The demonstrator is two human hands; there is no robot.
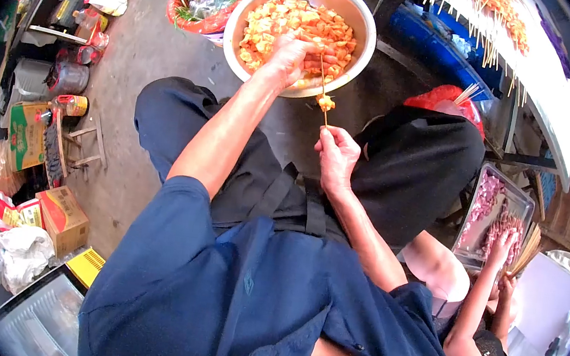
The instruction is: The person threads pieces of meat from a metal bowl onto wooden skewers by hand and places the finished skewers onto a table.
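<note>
A wide steel bowl (369, 28) in front of me holds many orange, sauce-coated chunks (287, 18) that look like marinated meat. My right hand (337, 157), below the bowl's near rim, pinches the lower end of a thin wooden skewer (323, 76). One coated chunk (325, 102) is threaded on it, a short way above my fingers. The skewer points up over the bowl. My left hand (293, 63) is over the chunks, its fingers curled beside the skewer's upper end. Whatever it grips is hidden by the fingers.
Left of the bowl stands a bucket lined with a red bag (185, 6). A white table (547, 103) with filled skewers is at upper right, above a blue crate (436, 51). At right, another person's hands work over a meat tray (467, 232). Boxes (63, 218) and bottles line the left.
</note>
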